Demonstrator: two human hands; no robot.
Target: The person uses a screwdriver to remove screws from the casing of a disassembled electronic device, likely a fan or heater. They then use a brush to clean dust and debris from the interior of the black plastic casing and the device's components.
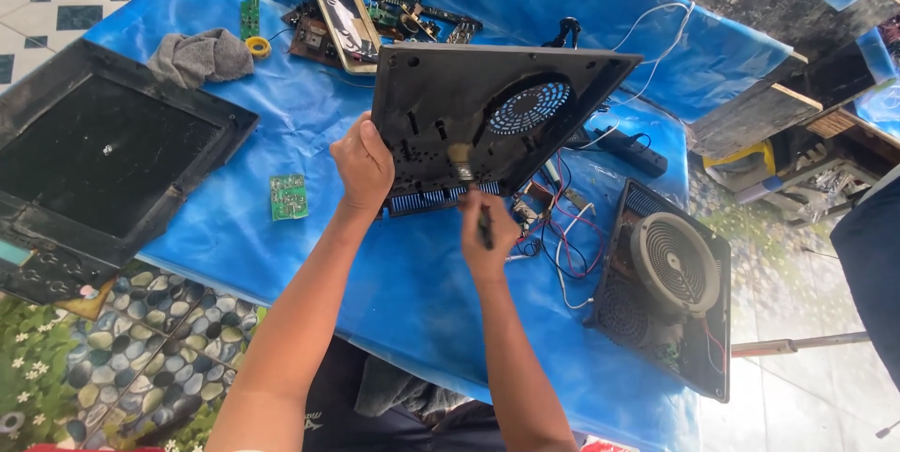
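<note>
Where the blue plastic sheet (422, 274) covers the work surface, a black cooker base panel (487, 114) stands tilted up near its middle. Left hand (364, 166) grips the panel's lower left edge; right hand (486, 232) is closed on a small brush (461, 163), bristles touching the panel's underside. Right of the panel: an open cooker body with coil (667, 283). Left of it: a green circuit board (289, 196) and a black glass top frame (98, 166), cut off by the picture's edge. Tiled floor beyond. Wiring behind the panel is partly hidden.
</note>
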